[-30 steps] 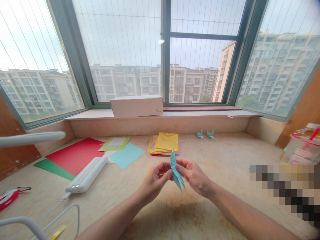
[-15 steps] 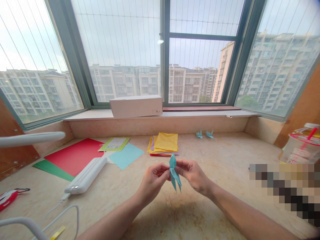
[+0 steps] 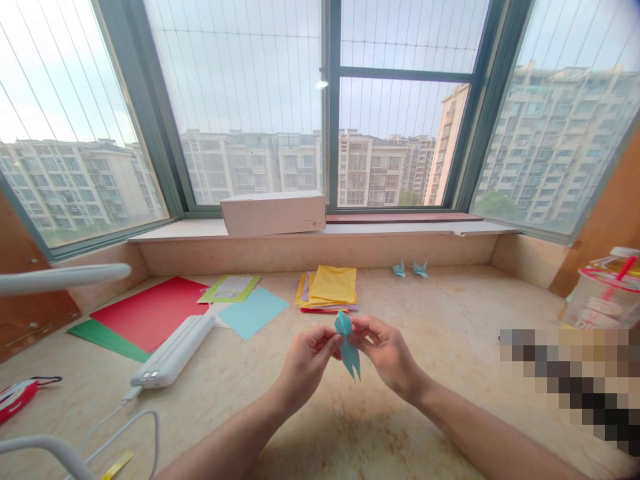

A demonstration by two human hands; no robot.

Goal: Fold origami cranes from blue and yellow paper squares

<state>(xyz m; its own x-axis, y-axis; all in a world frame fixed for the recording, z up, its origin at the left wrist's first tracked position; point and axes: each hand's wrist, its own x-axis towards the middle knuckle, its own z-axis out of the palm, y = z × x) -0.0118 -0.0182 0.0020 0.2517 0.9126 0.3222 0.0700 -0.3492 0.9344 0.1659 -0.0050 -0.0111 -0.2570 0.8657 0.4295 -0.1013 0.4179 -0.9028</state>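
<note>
A folded blue origami paper (image 3: 351, 363) is held above the tabletop between both hands, its two narrow points hanging toward me and a wider diamond-shaped part on top. My left hand (image 3: 311, 357) pinches its left edge with thumb and fingers. On the other side, my right hand (image 3: 383, 350) grips the right edge, thumb against the paper. Two small finished blue paper cranes, a left one (image 3: 399, 269) and a right one (image 3: 420, 269), stand at the back of the table. Behind my hands lies a stack of yellow, purple and red paper (image 3: 333, 285).
At left lie red paper (image 3: 155, 310), green paper (image 3: 107, 340), a light blue sheet (image 3: 256, 313), a green-edged packet (image 3: 231, 289) and a white power bank (image 3: 175, 350) with its cable. A white box (image 3: 273, 215) sits on the sill. A plastic cup (image 3: 607, 297) stands at right.
The folded blue paper has turned slightly, and its two hanging points have come closer together. Both hands keep their pinch on it, with small finger shifts.
</note>
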